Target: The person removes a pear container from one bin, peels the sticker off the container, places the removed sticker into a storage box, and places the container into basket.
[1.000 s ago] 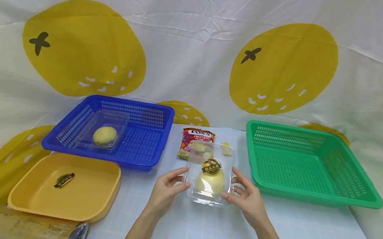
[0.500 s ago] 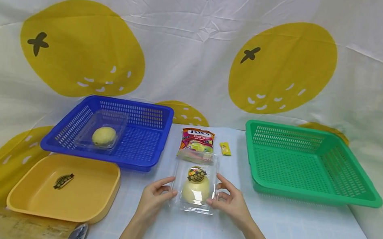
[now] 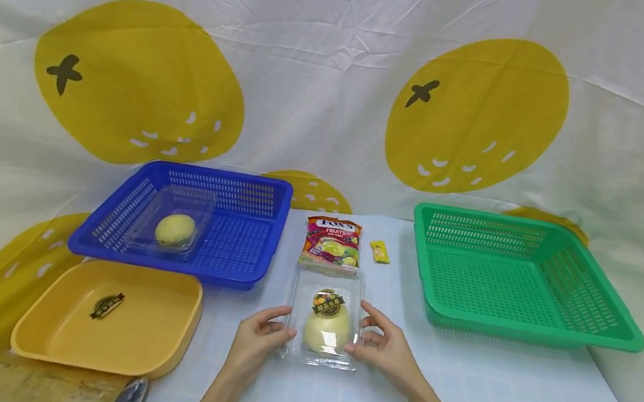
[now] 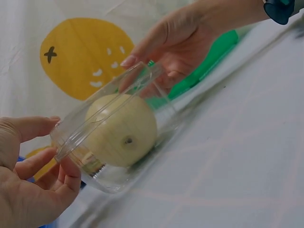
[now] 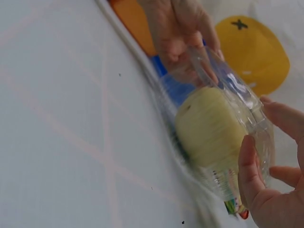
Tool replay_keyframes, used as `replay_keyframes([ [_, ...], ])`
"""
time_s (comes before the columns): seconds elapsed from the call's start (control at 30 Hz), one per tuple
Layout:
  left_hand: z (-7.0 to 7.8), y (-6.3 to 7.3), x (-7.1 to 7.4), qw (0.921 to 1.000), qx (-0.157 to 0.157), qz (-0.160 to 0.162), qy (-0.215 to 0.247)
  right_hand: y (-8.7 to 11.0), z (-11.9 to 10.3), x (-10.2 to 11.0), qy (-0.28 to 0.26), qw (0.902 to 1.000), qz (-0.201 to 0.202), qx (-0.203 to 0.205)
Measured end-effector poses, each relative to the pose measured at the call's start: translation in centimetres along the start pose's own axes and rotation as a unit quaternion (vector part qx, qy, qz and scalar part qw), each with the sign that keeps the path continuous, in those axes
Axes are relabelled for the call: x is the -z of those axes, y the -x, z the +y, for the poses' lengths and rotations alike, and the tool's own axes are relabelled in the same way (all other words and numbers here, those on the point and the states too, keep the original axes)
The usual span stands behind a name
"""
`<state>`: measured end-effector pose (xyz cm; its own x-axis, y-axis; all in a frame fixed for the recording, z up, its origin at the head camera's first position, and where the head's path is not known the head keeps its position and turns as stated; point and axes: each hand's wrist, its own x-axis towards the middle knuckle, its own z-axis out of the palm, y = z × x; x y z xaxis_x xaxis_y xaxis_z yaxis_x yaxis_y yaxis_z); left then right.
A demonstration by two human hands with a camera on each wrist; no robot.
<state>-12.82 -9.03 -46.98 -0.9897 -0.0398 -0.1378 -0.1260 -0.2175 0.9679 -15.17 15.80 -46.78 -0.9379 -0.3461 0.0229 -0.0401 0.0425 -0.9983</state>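
Observation:
A clear plastic clamshell box (image 3: 325, 318) with a closed lid is in the middle of the head view. Inside lies a round pale-yellow fruit (image 3: 325, 333), its exact kind unclear; a dark spot shows on its end in the left wrist view. A black-and-gold sticker (image 3: 329, 303) is on the lid. My left hand (image 3: 256, 339) pinches the box's left edge between thumb and fingers. On the opposite edge, my right hand (image 3: 384, 351) pinches with thumb below and fingers along the side. Whether the box touches the table cannot be told.
A Fox's candy bag (image 3: 332, 242) and a small yellow wrapped candy (image 3: 379, 251) lie behind the box. To the left are a blue basket (image 3: 238, 244) with another boxed fruit, a yellow tray (image 3: 149, 328) with a sticker, and a wrapped roll (image 3: 43, 385). A green basket (image 3: 479, 271) stands right.
Both hands have carried the box leftward and toward me, lower in the head view. The candy bag and small candy, which it covered before, are now largely uncovered.

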Motion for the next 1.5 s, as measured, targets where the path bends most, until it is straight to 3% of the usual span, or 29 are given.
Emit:
replay_keyframes([
  [0.13,0.1,0.0,-0.1,0.9998,-0.009,-0.005,-0.019,0.1,0.0,0.1,-0.004,1.0,0.0,-0.004],
  [0.27,0.1,-0.4,0.0,0.9946,-0.05,-0.012,-0.09,0.0,0.1,0.2,0.0,1.0,-0.001,-0.004],
  [0.47,0.6,-1.2,-0.3,0.9734,-0.144,-0.012,-0.178,-0.2,0.3,0.2,0.02,0.9997,0.006,-0.011],
  [0.6,1.2,-1.9,-1.0,0.9578,-0.212,-0.001,-0.194,-0.3,0.3,0.2,0.016,0.9997,0.014,-0.01],
  [0.7,1.6,-2.5,-1.5,0.9512,-0.238,-0.007,-0.196,-0.4,0.3,0.1,0.014,0.9997,0.018,-0.01],
  [0.87,1.9,-3.7,-2.4,0.948,-0.24,-0.026,-0.207,-0.4,0.3,0.0,0.013,0.9996,0.019,-0.015],
  [1.1,2.0,-4.9,-3.3,0.9521,-0.225,-0.038,-0.203,-0.5,0.3,0.0,0.005,0.9997,0.017,-0.017],
  [1.37,1.4,-5.9,-4.0,0.9249,-0.24,-0.061,-0.288,-0.4,0.4,0.0,0.007,0.9997,0.017,-0.018],
  [1.5,1.3,-5.9,-4.0,0.9159,-0.248,-0.078,-0.306,-0.3,0.4,0.1,0.007,0.9997,0.017,-0.019],
])
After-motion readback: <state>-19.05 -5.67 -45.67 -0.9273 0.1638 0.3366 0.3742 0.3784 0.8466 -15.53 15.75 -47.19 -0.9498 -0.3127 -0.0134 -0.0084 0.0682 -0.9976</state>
